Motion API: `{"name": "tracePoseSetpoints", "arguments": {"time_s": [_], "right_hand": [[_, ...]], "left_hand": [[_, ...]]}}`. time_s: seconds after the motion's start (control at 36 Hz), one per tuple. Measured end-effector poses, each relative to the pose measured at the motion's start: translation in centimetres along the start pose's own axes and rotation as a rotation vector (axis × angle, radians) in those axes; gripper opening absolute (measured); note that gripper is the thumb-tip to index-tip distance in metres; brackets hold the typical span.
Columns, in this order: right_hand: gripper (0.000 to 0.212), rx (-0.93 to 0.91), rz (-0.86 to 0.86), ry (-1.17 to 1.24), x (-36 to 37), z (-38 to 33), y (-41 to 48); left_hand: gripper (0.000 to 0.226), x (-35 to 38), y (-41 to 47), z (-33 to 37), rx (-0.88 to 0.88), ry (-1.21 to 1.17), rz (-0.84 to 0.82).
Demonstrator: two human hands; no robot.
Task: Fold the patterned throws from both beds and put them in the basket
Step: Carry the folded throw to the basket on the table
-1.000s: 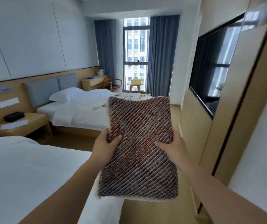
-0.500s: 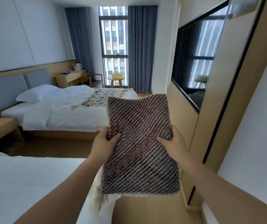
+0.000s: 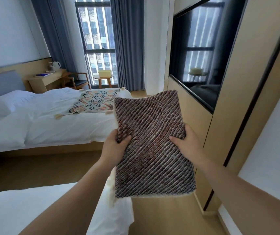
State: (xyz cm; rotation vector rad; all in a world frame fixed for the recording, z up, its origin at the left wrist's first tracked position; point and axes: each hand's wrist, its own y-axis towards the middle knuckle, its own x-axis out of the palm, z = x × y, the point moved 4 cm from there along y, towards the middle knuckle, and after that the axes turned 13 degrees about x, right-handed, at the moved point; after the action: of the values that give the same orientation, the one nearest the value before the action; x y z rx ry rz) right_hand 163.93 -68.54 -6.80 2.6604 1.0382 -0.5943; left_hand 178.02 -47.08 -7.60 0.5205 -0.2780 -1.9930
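Both hands, left hand [image 3: 114, 146] and right hand [image 3: 187, 143], still clamp the folded throw [image 3: 152, 150] as the far bed [image 3: 51, 126] draws nearer.

Your 2 bare forearms reach forward from the near edge, converging toward the middle. Your left hand [image 3: 114, 146] clamps the left edge of the folded throw [image 3: 152, 146], thumb on top. Your right hand [image 3: 186, 144] clamps the right edge likewise, thumb pointing left; the other fingers of both hands are hidden underneath.
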Motion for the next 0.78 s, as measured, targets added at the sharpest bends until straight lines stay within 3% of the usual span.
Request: {"name": "tracePoseSetpoints", "arguments": {"time_s": [0.33, 0.78], "right_hand": [[0.059, 0.038, -0.012, 0.036, 2.8, 1.8, 12.1], [0.052, -0.019, -0.132, 0.062, 3.7, 2.0, 38.4]], "left_hand": [[0.023, 3.5, 10.5, -5.6, -0.041, 0.029, -0.022], [0.029, 11.9, 31.7, -11.9, -0.06, 0.161, 0.057]]}}
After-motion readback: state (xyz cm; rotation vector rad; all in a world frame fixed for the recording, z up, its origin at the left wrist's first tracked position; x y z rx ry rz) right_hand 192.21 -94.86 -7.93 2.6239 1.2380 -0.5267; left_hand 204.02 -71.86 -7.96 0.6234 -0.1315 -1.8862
